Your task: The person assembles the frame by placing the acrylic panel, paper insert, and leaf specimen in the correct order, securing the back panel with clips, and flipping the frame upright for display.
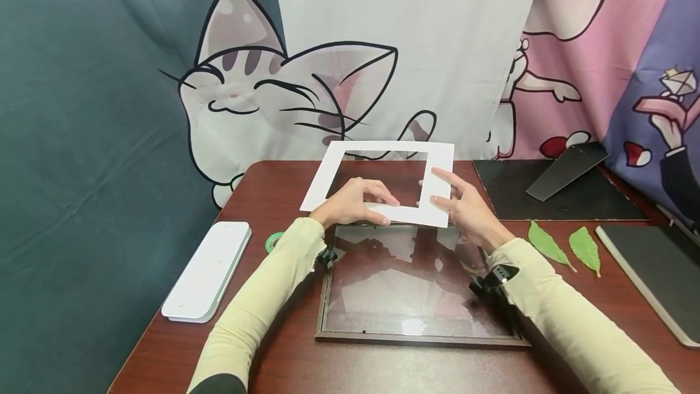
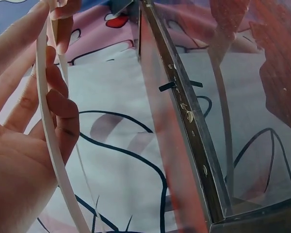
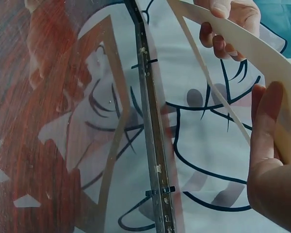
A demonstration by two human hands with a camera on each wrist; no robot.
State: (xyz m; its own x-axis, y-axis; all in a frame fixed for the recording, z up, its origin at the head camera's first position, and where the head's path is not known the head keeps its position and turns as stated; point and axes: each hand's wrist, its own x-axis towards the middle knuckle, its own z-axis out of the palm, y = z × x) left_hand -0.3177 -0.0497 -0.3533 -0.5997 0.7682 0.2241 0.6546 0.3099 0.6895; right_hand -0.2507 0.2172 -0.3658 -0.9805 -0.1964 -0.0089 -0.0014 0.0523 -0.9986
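- Both forearms, in pale sleeves, reached forward and angled inward, a black wrist device strapped to each.
- The left hand [image 1: 355, 199] pinched the near edge of the white mat [image 1: 327, 174], thumb on the near side and curled fingers at the opening.
- The right hand [image 1: 470, 211] gripped the mat's right side, thumb and index finger across its front, other fingertips behind, seen through the opening.
- The mat was held tilted, clear of the table [image 1: 295, 373], by the far edge of a brown-edged glass frame [image 1: 421, 338].
- Marks on the white case [image 1: 205, 272] were too small to read.
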